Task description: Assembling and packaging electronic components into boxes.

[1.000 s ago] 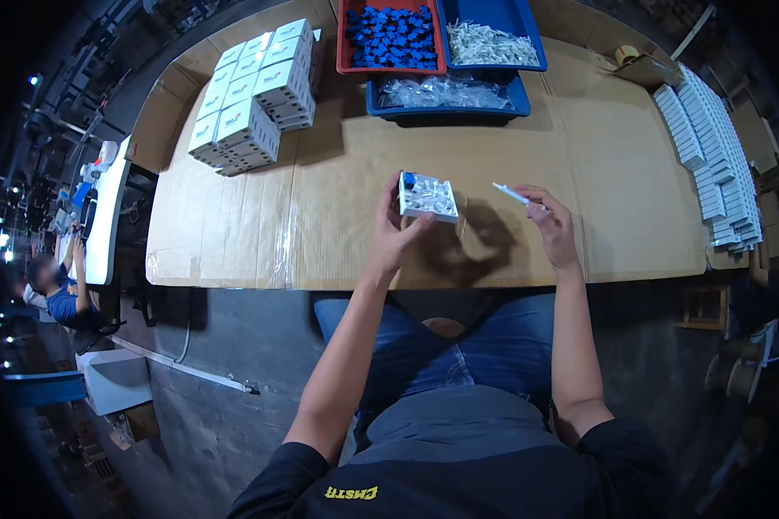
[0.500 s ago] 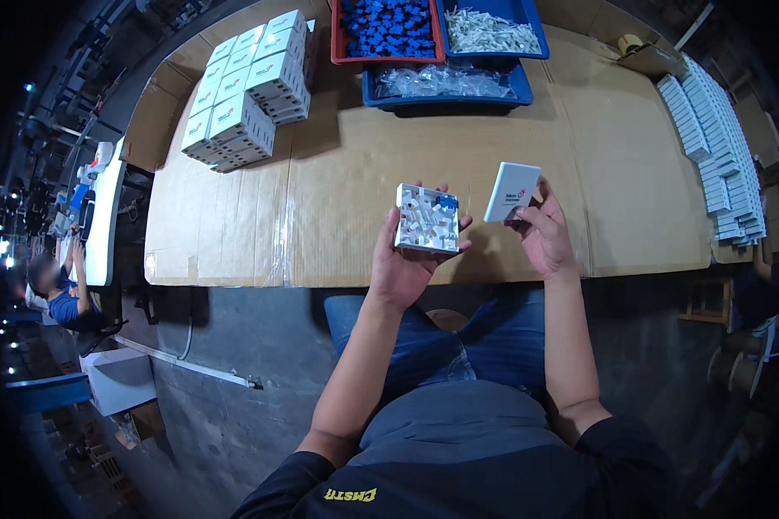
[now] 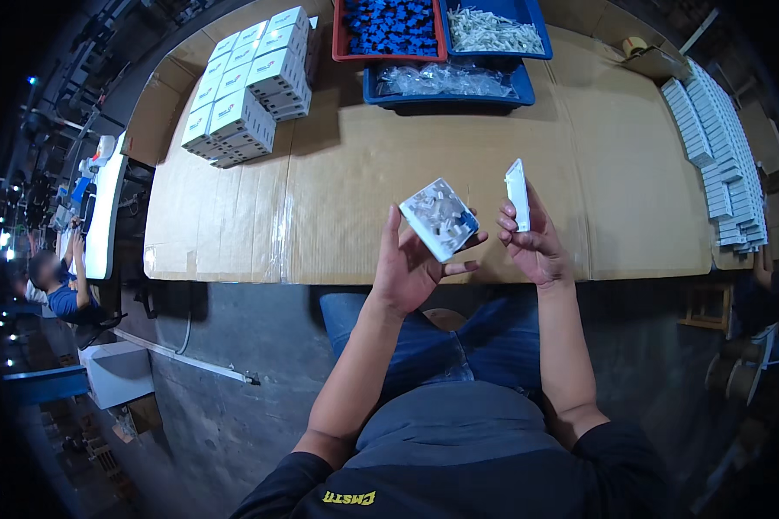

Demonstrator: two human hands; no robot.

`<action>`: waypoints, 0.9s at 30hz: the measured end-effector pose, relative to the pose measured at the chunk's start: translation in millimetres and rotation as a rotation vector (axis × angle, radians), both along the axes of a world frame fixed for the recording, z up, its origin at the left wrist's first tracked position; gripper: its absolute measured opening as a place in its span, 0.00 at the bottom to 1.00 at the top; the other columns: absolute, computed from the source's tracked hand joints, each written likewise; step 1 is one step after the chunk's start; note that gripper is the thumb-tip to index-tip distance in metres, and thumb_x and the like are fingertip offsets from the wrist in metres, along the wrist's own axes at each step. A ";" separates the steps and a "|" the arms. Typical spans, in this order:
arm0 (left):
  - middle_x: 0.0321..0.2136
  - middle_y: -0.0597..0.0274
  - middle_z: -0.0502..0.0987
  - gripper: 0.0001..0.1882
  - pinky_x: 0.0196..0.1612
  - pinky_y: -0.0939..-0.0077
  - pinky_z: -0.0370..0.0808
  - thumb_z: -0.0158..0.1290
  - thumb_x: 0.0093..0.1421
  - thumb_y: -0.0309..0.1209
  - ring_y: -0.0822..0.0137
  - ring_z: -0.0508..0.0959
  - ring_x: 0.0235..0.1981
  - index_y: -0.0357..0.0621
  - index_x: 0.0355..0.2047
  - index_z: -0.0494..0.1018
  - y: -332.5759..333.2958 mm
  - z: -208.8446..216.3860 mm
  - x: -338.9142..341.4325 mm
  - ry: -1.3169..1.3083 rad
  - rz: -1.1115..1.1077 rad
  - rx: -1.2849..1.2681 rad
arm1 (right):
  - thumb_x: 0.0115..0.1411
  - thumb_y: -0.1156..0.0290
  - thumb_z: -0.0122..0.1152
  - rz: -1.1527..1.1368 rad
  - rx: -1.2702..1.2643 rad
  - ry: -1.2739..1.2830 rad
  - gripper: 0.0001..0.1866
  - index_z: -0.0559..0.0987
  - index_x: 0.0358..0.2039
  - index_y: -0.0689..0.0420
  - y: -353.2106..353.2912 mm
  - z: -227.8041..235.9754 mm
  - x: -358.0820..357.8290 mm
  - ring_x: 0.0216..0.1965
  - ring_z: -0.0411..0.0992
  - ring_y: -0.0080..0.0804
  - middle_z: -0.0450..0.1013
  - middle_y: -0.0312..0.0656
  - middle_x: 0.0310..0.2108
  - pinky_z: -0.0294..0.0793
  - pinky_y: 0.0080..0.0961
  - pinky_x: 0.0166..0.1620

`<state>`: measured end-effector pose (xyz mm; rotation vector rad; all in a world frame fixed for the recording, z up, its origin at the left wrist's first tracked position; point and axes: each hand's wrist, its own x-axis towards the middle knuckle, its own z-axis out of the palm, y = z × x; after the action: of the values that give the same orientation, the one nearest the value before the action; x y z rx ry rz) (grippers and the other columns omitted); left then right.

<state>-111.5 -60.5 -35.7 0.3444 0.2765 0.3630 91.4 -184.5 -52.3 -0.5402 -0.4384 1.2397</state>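
My left hand (image 3: 407, 268) holds a small square white plastic box base (image 3: 439, 219), its inside facing up and tilted. Moulded white parts, a clear bag-like piece and a blue piece (image 3: 469, 222) at one edge show inside it. My right hand (image 3: 541, 246) grips a flat white cover (image 3: 517, 197), turned nearly edge-on, thumb on the near side and fingers around it. Base and cover are apart, both held above the near part of the cardboard-covered table.
Stacked white boxes (image 3: 249, 121) stand at the far left. Bins hold blue pieces (image 3: 389, 30), white pieces (image 3: 493, 35) and clear bags (image 3: 441, 82). White parts (image 3: 718, 164) are piled in rows at right on the cardboard (image 3: 363, 190). A person (image 3: 65, 290) sits at a white table on the left.
The box base has rotated clockwise and tilted in my left hand. My right hand has turned the cover from face-on to nearly edge-on.
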 end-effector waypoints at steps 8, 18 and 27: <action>0.58 0.47 0.77 0.47 0.56 0.48 0.79 0.19 0.70 0.71 0.44 0.80 0.56 0.53 0.73 0.59 -6.4 -6.5 8.8 0.141 0.016 0.122 | 0.53 0.33 0.72 0.098 0.073 -0.031 0.59 0.59 0.72 0.61 -11.8 -14.7 5.4 0.50 0.74 0.41 0.71 0.50 0.51 0.79 0.36 0.52; 0.59 0.42 0.75 0.42 0.56 0.46 0.80 0.23 0.74 0.64 0.39 0.81 0.54 0.45 0.71 0.60 -19.2 15.6 9.9 0.106 -0.003 0.010 | 0.64 0.22 0.42 0.033 -0.098 -0.257 0.55 0.65 0.70 0.62 -0.5 29.3 12.8 0.47 0.80 0.44 0.78 0.55 0.51 0.78 0.33 0.44; 0.51 0.43 0.78 0.47 0.56 0.47 0.79 0.26 0.70 0.71 0.42 0.82 0.51 0.39 0.64 0.65 -26.8 14.9 5.7 0.147 0.007 -0.011 | 0.70 0.32 0.45 -0.036 -0.141 -0.588 0.46 0.69 0.67 0.65 21.2 64.0 4.6 0.51 0.78 0.34 0.79 0.50 0.50 0.73 0.33 0.61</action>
<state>-105.8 -87.2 -20.8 0.3595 0.4232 0.3436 96.0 -163.2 11.7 -1.0356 -0.8322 1.0685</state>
